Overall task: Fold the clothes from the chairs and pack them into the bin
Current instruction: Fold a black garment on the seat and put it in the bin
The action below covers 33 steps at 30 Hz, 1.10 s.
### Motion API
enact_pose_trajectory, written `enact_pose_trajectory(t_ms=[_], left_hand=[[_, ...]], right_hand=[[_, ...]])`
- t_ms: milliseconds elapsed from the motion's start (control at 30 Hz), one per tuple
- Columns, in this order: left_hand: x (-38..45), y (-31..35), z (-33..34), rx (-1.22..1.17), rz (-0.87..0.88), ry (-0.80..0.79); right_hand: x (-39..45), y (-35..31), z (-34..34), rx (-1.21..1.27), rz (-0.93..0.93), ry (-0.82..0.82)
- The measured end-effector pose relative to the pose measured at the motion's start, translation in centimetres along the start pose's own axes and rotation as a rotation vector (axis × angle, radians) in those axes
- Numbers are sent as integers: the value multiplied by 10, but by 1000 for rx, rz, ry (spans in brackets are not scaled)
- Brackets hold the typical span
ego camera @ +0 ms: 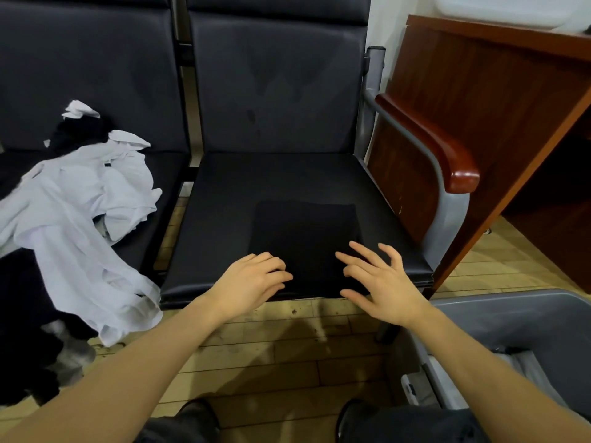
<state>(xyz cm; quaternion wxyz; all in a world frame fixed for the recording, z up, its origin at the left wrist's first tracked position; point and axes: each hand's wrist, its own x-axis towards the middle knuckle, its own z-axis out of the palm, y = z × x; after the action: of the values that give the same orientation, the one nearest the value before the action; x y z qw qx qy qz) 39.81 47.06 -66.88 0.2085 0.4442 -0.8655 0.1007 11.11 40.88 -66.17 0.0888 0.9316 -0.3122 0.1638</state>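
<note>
A black garment (303, 231), folded into a flat rectangle, lies on the front right of the dark chair seat (230, 193). My left hand (252, 281) rests at its near left edge with fingers loosely bent, holding nothing. My right hand (380, 282) hovers at the near right edge with fingers spread and straight. A heap of white clothes (86, 206) mixed with black ones (25, 302) covers the seat to the left and spills over its front. The grey bin (518, 318) stands at the lower right, with a white folded item (527, 366) inside.
A wooden armrest on a grey metal frame (435, 148) borders the chair on the right. Behind it stands a brown wooden desk (486, 78). The floor is light wood planks (271, 353). My knees in dark trousers show at the bottom edge.
</note>
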Motion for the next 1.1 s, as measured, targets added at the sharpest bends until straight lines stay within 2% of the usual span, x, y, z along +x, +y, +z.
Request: enact_pose_trajectory(t_ms=[167,300,400,500,600,700,767,867,967,1100], left_hand=[[3,2,0,4,-13,-8],[3,3,1,-7,-53,-16],[5,9,-1,-54,-111,-28],[14,14,-7,-127,-222,11],[25,13,-8,-48,-334,41],[38,10,-7,-26,-540,-13],[47,8,-7,-11,-678,-16],[61,1,-6,-7,-912,-49],[71,-13,1,-68,-1071,-145],[78,-24,16,-57,-1041,-168]], right_hand=[[2,-7,-1,-98,78,-141],[-2,-15,2,-159,233,-134],[-2,-18,2,-221,209,-102],[-6,-15,-1,-255,241,-22],[-6,-14,-5,-290,336,78],[1,-12,-5,-269,379,135],[12,-7,-5,-164,446,147],[36,10,-4,91,623,32],[59,28,3,196,739,-109],[86,33,20,260,763,-214]])
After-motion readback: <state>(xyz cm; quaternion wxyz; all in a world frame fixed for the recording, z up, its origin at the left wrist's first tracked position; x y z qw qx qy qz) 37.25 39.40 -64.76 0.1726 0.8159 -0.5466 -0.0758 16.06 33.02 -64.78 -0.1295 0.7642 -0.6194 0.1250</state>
